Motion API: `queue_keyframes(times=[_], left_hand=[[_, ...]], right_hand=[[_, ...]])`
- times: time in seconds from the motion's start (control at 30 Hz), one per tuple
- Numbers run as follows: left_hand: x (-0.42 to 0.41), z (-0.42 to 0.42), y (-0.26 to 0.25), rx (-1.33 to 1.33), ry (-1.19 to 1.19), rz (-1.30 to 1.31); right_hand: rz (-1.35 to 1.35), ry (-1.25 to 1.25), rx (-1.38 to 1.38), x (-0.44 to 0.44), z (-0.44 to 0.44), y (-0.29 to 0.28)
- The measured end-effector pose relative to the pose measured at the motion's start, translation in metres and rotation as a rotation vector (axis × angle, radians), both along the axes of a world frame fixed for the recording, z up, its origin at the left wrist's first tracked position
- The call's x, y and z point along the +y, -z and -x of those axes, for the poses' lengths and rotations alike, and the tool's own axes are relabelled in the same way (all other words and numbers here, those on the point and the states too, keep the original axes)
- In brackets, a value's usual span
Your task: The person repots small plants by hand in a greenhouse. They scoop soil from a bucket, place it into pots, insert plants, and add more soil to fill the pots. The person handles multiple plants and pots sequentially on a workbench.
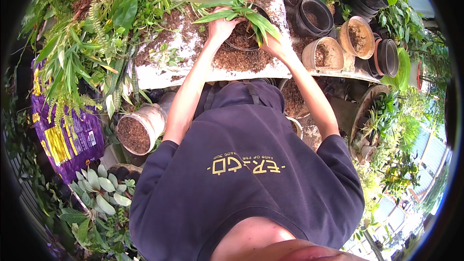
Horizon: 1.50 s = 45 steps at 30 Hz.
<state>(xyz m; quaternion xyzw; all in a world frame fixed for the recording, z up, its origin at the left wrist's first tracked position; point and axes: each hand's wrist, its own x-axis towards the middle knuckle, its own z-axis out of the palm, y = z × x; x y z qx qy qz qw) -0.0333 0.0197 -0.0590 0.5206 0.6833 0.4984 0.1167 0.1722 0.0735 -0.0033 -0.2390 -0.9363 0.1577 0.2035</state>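
A leafy green plant with long strap-like leaves is over a dark plastic pot partly filled with brown potting mix. My left hand grips the plant near its base, on the pot's left side. My right hand is at the pot's right side, under drooping leaves. Those leaves cover its fingers, so what it grips is hidden. Loose potting mix lies on the white sheet in front of the pot.
Pulled or cut foliage is heaped at left. Black pots and tan pots crowd the right side. Below the table edge are a tipped white bucket of mix and a purple bag.
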Motion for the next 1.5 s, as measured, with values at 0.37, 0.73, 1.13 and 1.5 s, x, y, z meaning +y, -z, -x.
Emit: queue_keyframes(times=[0.37,0.73,1.13,1.5], left_hand=[[0.003,0.007,-0.033,0.006,0.178,0.065],[0.006,0.021,-0.04,0.036,0.282,0.172],[-0.049,0.013,-0.05,0.357,0.154,0.251],[-0.068,-0.024,-0.061,0.638,0.334,0.553]], right_hand=[[0.476,0.129,0.403,-0.01,0.017,0.035],[0.793,0.016,0.099,0.0,0.008,0.017],[0.225,0.192,0.003,0.019,0.029,0.012],[0.242,0.007,-0.006,0.031,0.024,0.005]])
